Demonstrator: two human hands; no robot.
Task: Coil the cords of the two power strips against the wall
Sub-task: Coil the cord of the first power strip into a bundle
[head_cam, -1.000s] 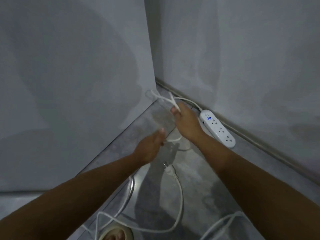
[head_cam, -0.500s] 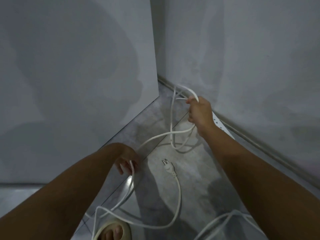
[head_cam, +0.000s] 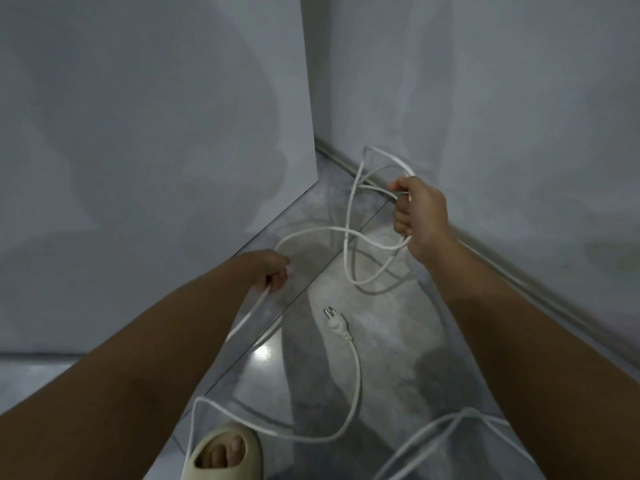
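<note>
Both hands are closed around one white cord (head_cam: 357,362). The right hand (head_cam: 420,216), raised near the wall (head_cam: 519,98), grips several gathered loops that hang below it, just above the floor (head_cam: 391,344). The left hand (head_cam: 268,271), lower and well apart from it, curls its fingers around a single strand. From there the cord trails down past a slippered foot (head_cam: 225,452) and curves across the floor to its plug (head_cam: 334,322). A second cord (head_cam: 426,433) lies at the lower right.
</note>
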